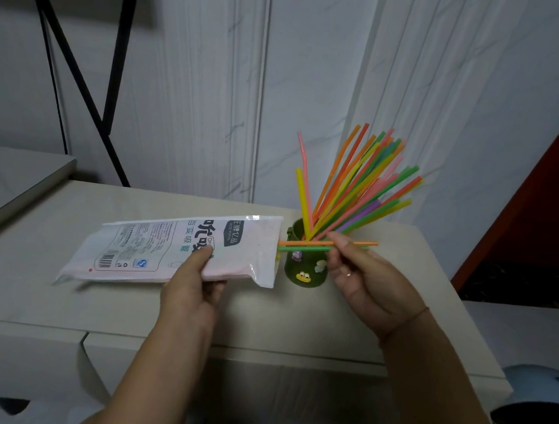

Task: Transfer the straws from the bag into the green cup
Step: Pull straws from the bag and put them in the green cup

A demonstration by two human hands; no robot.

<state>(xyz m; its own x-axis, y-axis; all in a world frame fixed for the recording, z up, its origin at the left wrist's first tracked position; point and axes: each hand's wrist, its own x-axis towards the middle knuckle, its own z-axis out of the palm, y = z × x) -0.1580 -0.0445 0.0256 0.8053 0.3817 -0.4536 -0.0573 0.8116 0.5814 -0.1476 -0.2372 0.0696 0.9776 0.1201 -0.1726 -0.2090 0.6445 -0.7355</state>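
From my feed: left hand [192,286] grips the bag [142,249] near its open end, thumb on the printed face, fingers curled under. The bag is tilted, mouth up and facing right, just beside the green cup [304,270]. I can't tell if its far-left corner touches the counter [290,326].

Right hand [365,282] pinches two straws w/ its fingertips: an orange straw [306,242] and a green straw [301,248]. Both lie approx level, left ends in the bag's mouth, crossing in front of the cup's rim.

The cup stands upright toward the back of the counter, small cartoon figures on its front. A bunch of coloured straws [358,187] already stands in it, fanning up and to the right; a couple lean left.

Bkgd: pale marbled wall, black metal frame [74,72] at left.
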